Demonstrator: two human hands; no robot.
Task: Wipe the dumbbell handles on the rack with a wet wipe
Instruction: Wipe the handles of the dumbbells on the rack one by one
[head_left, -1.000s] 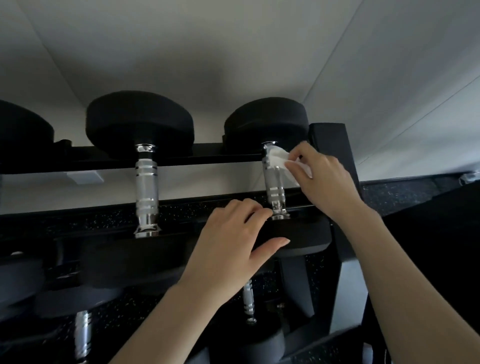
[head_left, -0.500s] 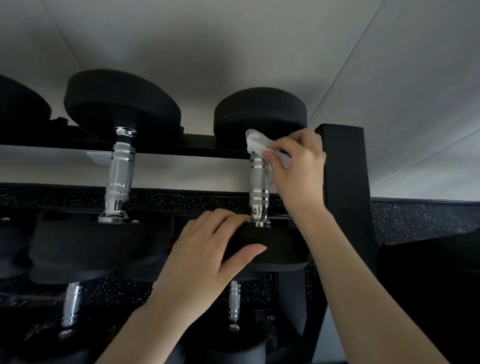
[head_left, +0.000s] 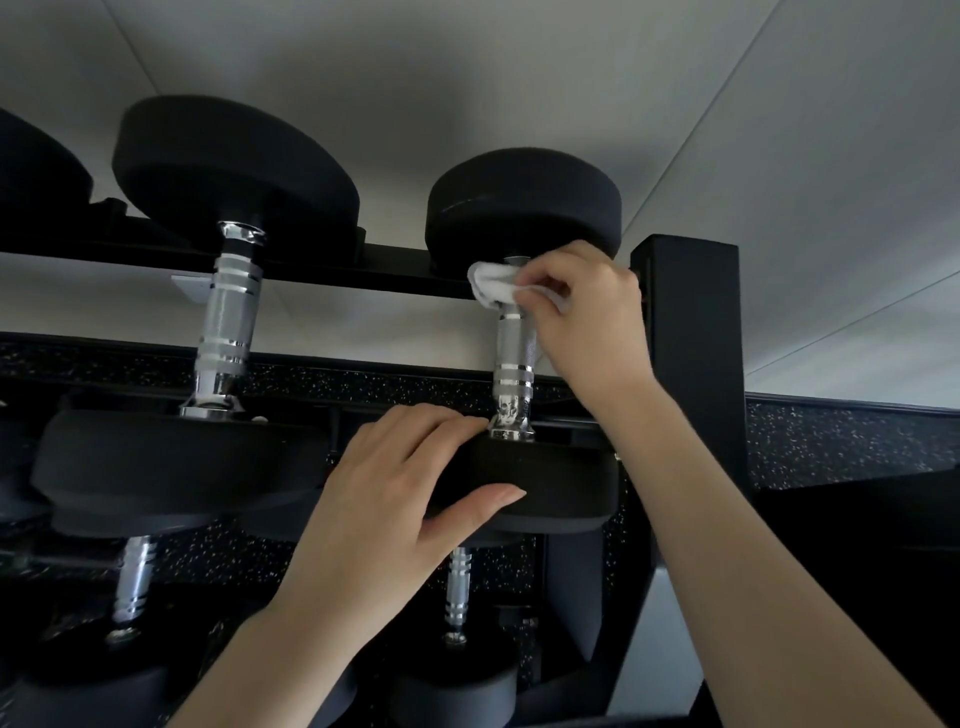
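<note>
wet wipe (head_left: 491, 286), pinched in right hand (head_left: 587, 322), has risen to the handle (head_left: 514, 353) top, so this stroke looks finished; left hand (head_left: 384, 499) clasps the dumbbell head (head_left: 561, 488).

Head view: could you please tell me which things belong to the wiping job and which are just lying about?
In the job: wet wipe, right hand pinching it, end dumbbell's handle, left hand gripping its near head.
Lying about: white tag, rack post, speckled surface.

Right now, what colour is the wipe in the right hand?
White; the wet wipe shows best in the head view, pinched by the right hand.
</note>
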